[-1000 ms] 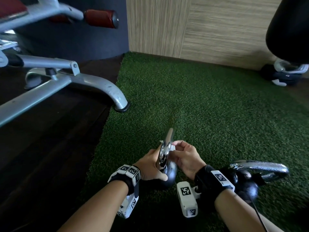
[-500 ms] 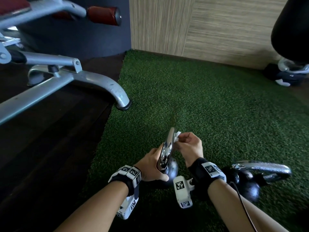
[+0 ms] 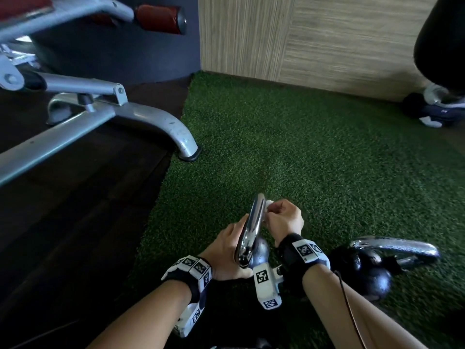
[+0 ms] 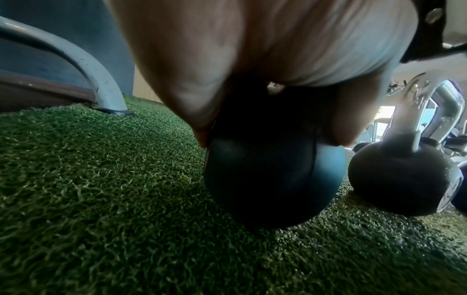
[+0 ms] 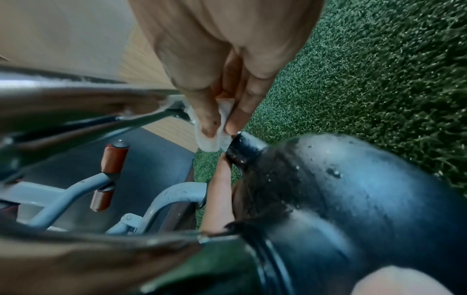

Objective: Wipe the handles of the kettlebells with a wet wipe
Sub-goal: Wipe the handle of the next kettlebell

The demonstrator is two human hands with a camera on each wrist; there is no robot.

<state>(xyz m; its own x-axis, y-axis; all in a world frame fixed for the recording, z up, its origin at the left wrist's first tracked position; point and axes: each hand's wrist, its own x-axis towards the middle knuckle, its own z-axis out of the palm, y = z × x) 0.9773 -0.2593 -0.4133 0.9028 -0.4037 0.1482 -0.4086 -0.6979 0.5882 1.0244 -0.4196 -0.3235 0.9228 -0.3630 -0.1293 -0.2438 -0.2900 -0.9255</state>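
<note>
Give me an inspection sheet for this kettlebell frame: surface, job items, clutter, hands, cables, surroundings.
Surface: green turf mat beside dark flooring.
Job's things: near kettlebell stands on the turf, chrome handle up; wet wipe white, at the handle's side; second kettlebell to its right, untouched.
Clutter: nothing seen on the turf between them.
Grippers: left hand holds the near kettlebell by its top; right hand pinches the wet wipe.
Cables: thin dark cable runs along the right forearm.
Surroundings: grey bench frame with its foot at the turf edge, red pad, wood-look wall, dark object at far right, unclear.
</note>
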